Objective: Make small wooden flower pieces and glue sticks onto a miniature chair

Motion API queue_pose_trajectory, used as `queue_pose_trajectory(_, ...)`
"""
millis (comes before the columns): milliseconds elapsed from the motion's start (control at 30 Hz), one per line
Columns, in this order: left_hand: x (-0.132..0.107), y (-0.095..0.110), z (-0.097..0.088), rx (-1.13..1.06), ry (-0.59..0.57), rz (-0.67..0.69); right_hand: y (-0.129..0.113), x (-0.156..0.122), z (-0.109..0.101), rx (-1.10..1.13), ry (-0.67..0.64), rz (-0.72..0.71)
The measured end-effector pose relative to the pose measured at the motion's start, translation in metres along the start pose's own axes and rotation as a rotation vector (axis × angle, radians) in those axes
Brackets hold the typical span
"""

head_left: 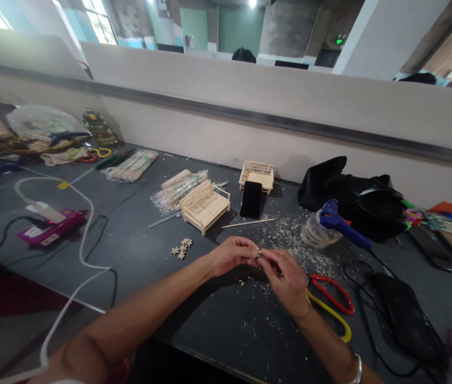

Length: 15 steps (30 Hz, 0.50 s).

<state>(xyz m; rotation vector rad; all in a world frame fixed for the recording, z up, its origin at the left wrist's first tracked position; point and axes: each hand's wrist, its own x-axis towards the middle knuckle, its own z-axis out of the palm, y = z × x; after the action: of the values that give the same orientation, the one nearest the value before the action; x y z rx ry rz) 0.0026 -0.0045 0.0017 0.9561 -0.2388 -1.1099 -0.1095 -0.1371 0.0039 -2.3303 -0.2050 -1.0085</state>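
My left hand (236, 256) and my right hand (288, 277) meet over the front of the dark table. Fingertips of both pinch a tiny pale wooden piece (259, 253), mostly covered, so its shape is unclear. Scissors with red and yellow handles (340, 320) lie beside my right wrist, partly behind the hand. Several small flower-shaped wooden pieces (181, 249) sit left of my hands. Beyond them stands a miniature bench of thin sticks (206, 208). A second miniature bench (257, 175) is farther back, with a black phone (251, 200) leaning on its front.
A thin stick (248, 223) and scattered chips lie ahead. Bagged sticks (170, 194) are behind the nearer bench. A blue glue gun (341, 224) rests on a clear plastic tub (317, 230) at right, near a black bag (370, 208). A white cable (90, 213) and purple power strip (52, 226) occupy the left.
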Motion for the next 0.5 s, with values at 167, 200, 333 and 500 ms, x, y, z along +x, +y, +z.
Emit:
queue_pose_trajectory(167, 0.0002, -0.0011, -0.0011, 0.011, -0.006, 0.008, -0.0005, 0.0007, -0.0003, -0.015, 0.009, -0.026)
queue_pose_trajectory(200, 0.0004, -0.0014, -0.0016, 0.013, -0.008, 0.009, -0.0005, 0.0008, -0.0004, -0.017, 0.007, -0.029)
queue_pose_trajectory(333, 0.0014, -0.0024, -0.0033, 0.023, -0.019, 0.007, -0.0007, 0.0012, -0.0008, -0.032, 0.006, -0.039)
queue_pose_trajectory(500, 0.0013, -0.0021, -0.0040, 0.019, -0.019, 0.004, -0.0015, 0.0022, -0.0003, -0.028, 0.025, -0.061)
